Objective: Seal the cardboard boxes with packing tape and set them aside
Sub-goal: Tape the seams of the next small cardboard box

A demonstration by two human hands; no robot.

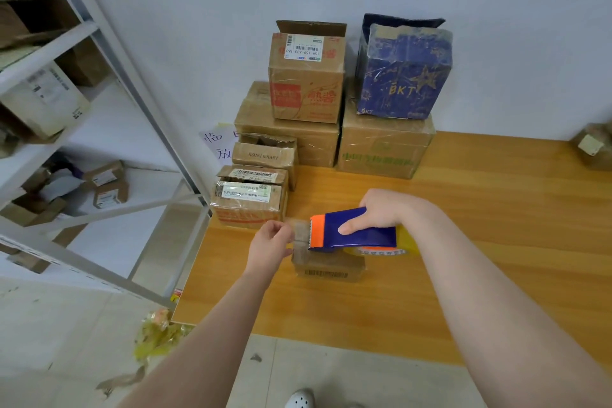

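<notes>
A small cardboard box (328, 268) with a barcode on its near side lies on the wooden table (463, 258). My right hand (381, 209) grips a blue and orange tape dispenser (351, 232) just above the box, its toothed orange end pointing left. A strip of clear tape (299, 232) runs from that end. My left hand (273, 242) pinches the tape's free end at the box's left top edge. The yellowish tape roll (390, 250) shows under the dispenser.
Taped boxes are stacked at the table's far left (251, 202) and against the wall (306, 76), with a blue box (402, 76) on a large carton (384, 149). A metal shelf rack (99, 109) stands left. Crumpled tape scraps (155, 331) lie on the floor.
</notes>
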